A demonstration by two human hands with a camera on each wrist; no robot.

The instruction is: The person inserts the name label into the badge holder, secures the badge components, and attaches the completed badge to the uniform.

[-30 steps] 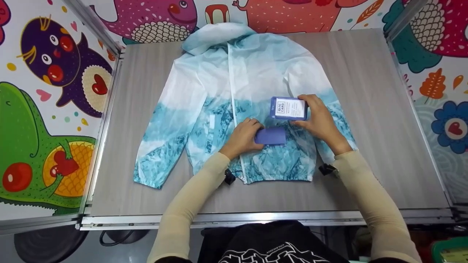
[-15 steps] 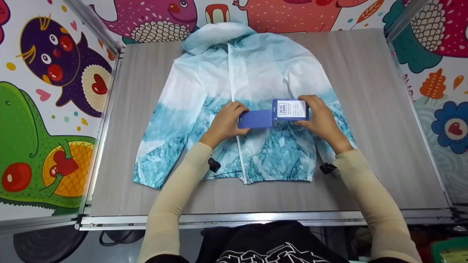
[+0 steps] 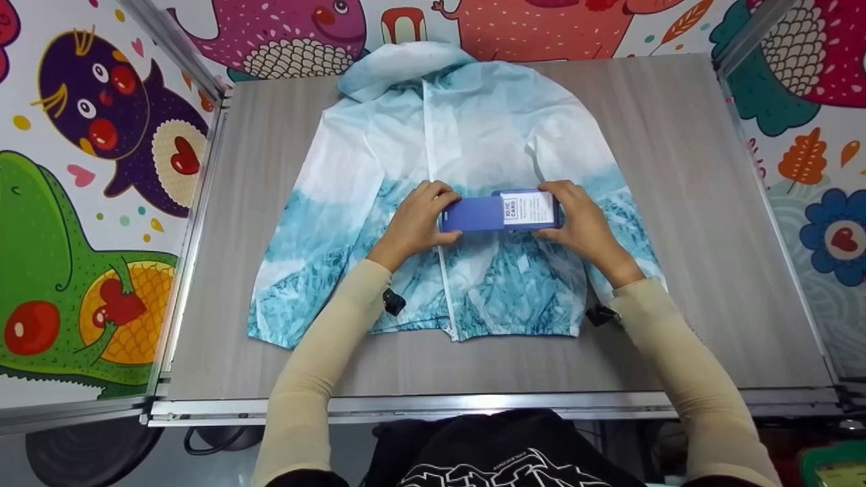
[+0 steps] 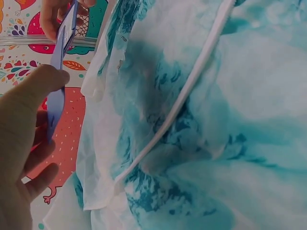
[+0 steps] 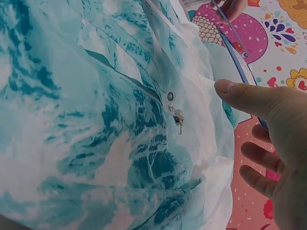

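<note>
My left hand [image 3: 414,222] pinches a plain purple-blue card cover [image 3: 472,214] by its left end, thumb below and fingers above. With thumb and fingers on opposite edges, my right hand [image 3: 580,223] grips a blue card holder [image 3: 556,210] by its right end. A white printed insert [image 3: 531,207] reading "ID/IC CARD" shows in it. The cover's right end overlaps the holder's left end, both held level above the jacket [image 3: 406,149]. Seen edge-on in the left wrist view, the cover [image 4: 56,103] runs up toward the holder. Part of the holder is hidden by my right thumb in the right wrist view.
The hooded teal-and-white jacket lies spread on a wood-grain table [image 3: 683,203]. Its zipper pull [image 5: 178,117] hangs at the hem. A metal rail [image 3: 473,404] edges the table's front, and cartoon-printed panels [image 3: 101,203] stand on the other sides.
My left hand has moved up and left with the cover, level with the holder. My right hand has brought the holder slightly left and down, so their ends now overlap.
</note>
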